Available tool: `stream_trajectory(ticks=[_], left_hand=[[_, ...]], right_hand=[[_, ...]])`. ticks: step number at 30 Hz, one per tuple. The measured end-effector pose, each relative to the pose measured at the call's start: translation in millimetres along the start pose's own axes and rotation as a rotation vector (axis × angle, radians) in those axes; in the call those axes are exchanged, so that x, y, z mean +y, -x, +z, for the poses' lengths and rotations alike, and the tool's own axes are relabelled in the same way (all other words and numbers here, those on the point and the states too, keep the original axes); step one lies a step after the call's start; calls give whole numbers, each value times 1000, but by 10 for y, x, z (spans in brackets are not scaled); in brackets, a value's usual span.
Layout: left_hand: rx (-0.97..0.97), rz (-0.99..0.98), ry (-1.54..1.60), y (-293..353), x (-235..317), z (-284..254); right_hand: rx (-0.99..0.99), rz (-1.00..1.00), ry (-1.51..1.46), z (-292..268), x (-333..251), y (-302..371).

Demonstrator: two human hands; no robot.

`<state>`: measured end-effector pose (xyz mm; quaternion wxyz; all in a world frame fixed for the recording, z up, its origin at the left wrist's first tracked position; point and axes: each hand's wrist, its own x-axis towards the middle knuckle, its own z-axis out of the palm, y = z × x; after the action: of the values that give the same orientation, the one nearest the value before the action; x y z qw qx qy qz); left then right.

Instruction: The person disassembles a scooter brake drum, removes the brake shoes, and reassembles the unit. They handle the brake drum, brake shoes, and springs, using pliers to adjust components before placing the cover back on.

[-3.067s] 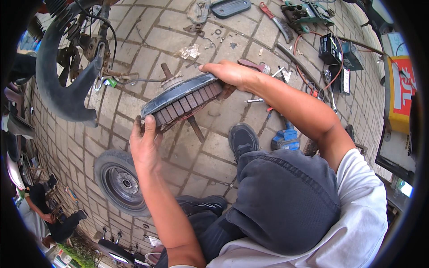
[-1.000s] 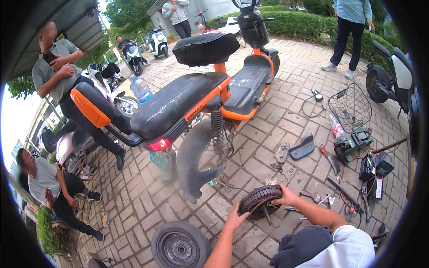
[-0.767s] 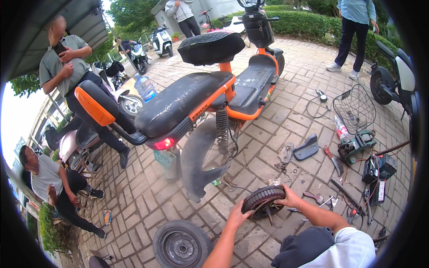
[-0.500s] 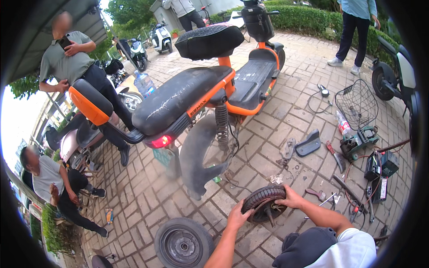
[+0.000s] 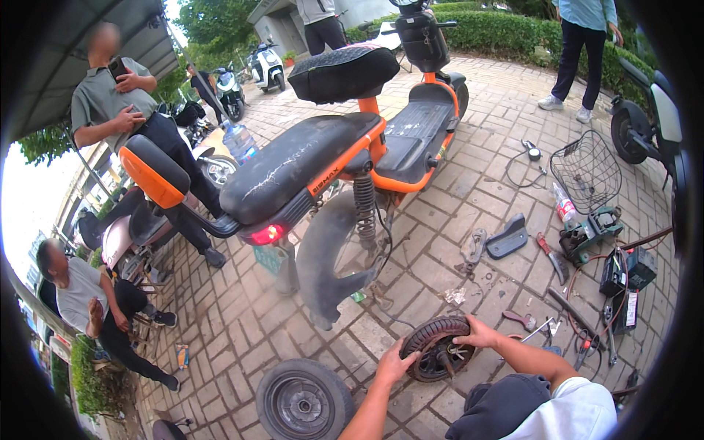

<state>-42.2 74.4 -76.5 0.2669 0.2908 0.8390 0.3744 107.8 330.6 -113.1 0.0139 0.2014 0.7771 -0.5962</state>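
Note:
A small wheel with a black treaded tyre [image 5: 431,331] stands tilted on the paving close in front of me. Its spoked hub and the axle poking out of it face toward me. My left hand [image 5: 396,364] is closed around the tyre's left edge. On the opposite edge, my right hand [image 5: 480,334] grips the tyre, thumb on the near side. Another wheel with a grey rim and tyre [image 5: 304,402] lies flat to the left. Beyond stands an orange and black electric scooter [image 5: 315,158], its rear fender [image 5: 323,257] hanging where no rear wheel shows. A cable runs from the scooter toward the held wheel.
Tools lie on the right: red-handled pliers [image 5: 551,257], a hammer [image 5: 519,320], a green vise [image 5: 592,233] and black batteries [image 5: 623,275]. A wire basket [image 5: 585,170] is farther back. One person [image 5: 121,110] stands at left, another [image 5: 81,293] sits; others stand farther off.
The wheel has tipped so that more of its hub face shows, and both hands have turned with it. The standing person at left has moved a hand up to the chest.

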Motion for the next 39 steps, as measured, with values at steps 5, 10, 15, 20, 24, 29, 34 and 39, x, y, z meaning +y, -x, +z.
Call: stream_trajectory(ticks=[5, 10, 15, 20, 24, 29, 34, 39], left_hand=[[9, 42, -146, -114, 25, 16], [92, 194, -195, -174, 68, -19], [62, 218, -243, -232, 195, -63], [96, 276, -233, -281, 64, 13], [87, 247, -297, -257, 0, 39], [91, 285, -323, -231, 38, 69], [-7, 300, -321, -344, 160, 28], [148, 358, -302, -330, 180, -37]], right_hand=[[-40, -25, -3, -16, 136, -124], [-85, -25, 87, -26, 102, -194], [-60, -21, 36, -49, 51, -167], [-84, 29, 84, -63, -41, -153], [-118, -6, 90, -49, -205, -76], [19, -243, 392, -18, -23, -115], [124, -316, 409, 4, -223, -79], [163, -350, 366, 31, -365, -101]])
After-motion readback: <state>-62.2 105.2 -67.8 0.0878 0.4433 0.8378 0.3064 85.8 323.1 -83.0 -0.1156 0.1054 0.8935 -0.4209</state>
